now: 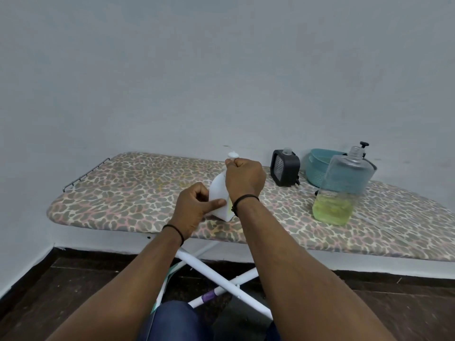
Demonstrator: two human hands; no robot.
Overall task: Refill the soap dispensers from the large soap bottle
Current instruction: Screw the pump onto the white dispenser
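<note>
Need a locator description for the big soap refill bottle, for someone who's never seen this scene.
Find the leopard-print ironing board against the pale wall, then look toward its right end. The large soap bottle stands nearest the front edge there, ahead of a teal basket and a black holder. It alone is clear, uncapped and holds yellow-green liquid at the bottom.

Two hands — left hand [194, 207], right hand [243, 179] — on one white dispenser [219, 190]; at three o'clock, one large bottle [342, 190], one black dispenser [284, 168], one teal basket [317, 168].
</note>
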